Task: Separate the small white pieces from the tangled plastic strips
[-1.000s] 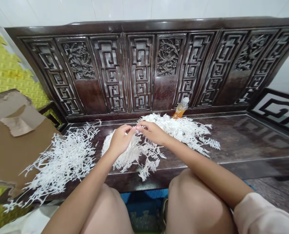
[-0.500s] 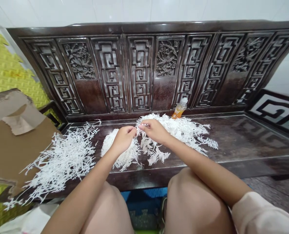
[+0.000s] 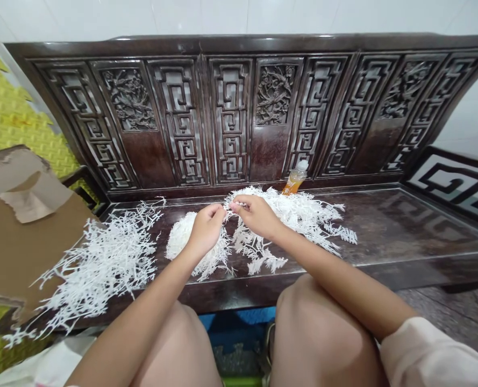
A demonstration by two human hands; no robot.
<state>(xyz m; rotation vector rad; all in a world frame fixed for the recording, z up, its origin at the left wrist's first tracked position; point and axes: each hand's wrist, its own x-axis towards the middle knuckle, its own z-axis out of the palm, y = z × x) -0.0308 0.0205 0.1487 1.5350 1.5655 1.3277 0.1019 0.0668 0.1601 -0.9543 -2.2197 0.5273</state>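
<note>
My left hand (image 3: 208, 226) and my right hand (image 3: 255, 215) meet over the bench, both with thumb and fingers pinched together. Between them is a white branching plastic sprig (image 3: 227, 208), mostly hidden by the fingers. One sprig (image 3: 263, 258) with bushy tips hangs or lies just below my right hand; I cannot tell which. Beneath my left hand sits a dense mound of short white pieces (image 3: 180, 236). A larger pile of white sprigs (image 3: 307, 215) spreads behind and right of my right hand. Further left lies a loose heap of bare white branches (image 3: 105, 263).
The dark carved wooden bench (image 3: 384, 226) has a tall openwork back (image 3: 271, 150). A bottle of orange drink (image 3: 294, 180) stands behind the right pile. Torn cardboard (image 3: 29, 252) lies at the left, over yellow foam matting (image 3: 13, 107).
Both hands stay pinched together at nearly the same place, with slight finger movement. The sprig below my right hand has shifted a little to the right. The view has moved slightly.
</note>
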